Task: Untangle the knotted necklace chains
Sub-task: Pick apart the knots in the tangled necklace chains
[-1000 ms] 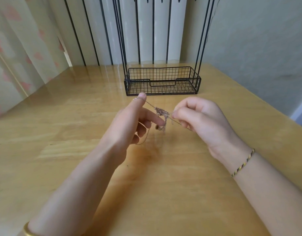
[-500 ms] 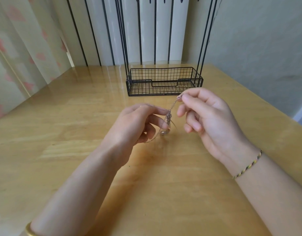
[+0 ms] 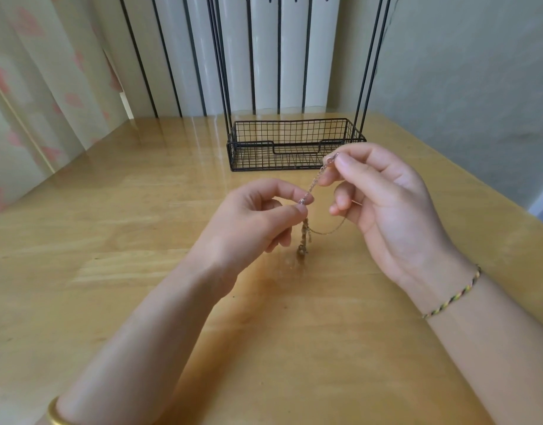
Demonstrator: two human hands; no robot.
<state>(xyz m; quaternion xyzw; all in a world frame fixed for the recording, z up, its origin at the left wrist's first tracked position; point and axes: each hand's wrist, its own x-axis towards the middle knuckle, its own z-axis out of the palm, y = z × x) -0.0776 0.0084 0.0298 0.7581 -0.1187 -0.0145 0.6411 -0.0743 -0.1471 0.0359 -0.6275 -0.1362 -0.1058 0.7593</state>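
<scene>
Thin, tangled gold-toned necklace chains [image 3: 303,238] blurred, knot indistinct. Left hand [image 3: 252,222], right hand [image 3: 390,210]: fingers clamped on them above glossy wooden bench [image 3: 126,234].

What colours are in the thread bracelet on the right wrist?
The thread bracelet is twisted yellow, green and dark strands; the head view shows it.

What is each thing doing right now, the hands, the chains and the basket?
necklace chains, stretched between both hands, tangled knot dangling below.
left hand, pinching the chains just above the knot.
right hand, pinching the clasp end, held higher.
wire basket, upright on the table behind the hands.
</scene>
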